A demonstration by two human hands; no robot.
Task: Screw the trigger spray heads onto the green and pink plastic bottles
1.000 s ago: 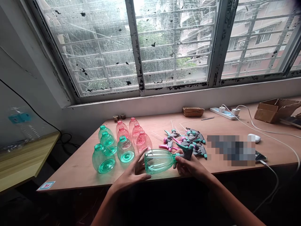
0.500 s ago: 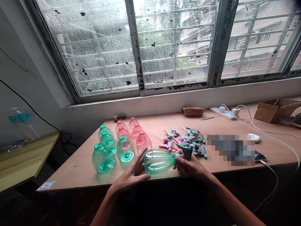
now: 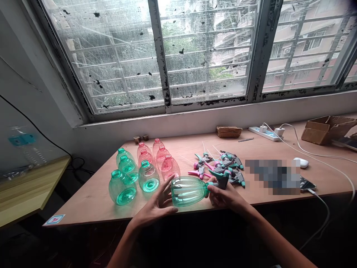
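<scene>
A clear green spray bottle (image 3: pixel 188 192) lies on its side in the air over the table's front edge, its base toward the left. Around the base curves my left hand (image 3: pixel 157 206), thumb below and fingers behind. My right hand (image 3: pixel 224 195) grips the neck, where a grey and green trigger spray head (image 3: pixel 221 179) sits on the bottle. Several green bottles (image 3: pixel 122 191) without spray heads stand left of my left hand. Behind it are several pink bottles (image 3: pixel 170 168), open at the top. Beyond my right hand lies a pile of loose trigger spray heads (image 3: pixel 230 162), some with pink parts.
A blurred-out patch (image 3: pixel 273 176) and a phone (image 3: pixel 307 184) with a white cable are at the right. Farther back are a white earbud case (image 3: pixel 301 162), a power strip (image 3: pixel 266 134), a brown packet (image 3: pixel 229 131) and a cardboard box (image 3: pixel 320 131). A window spans the back.
Almost nothing differs. Both hands keep the spray bottle in nearly the same place, and the whole view has shifted very slightly.
</scene>
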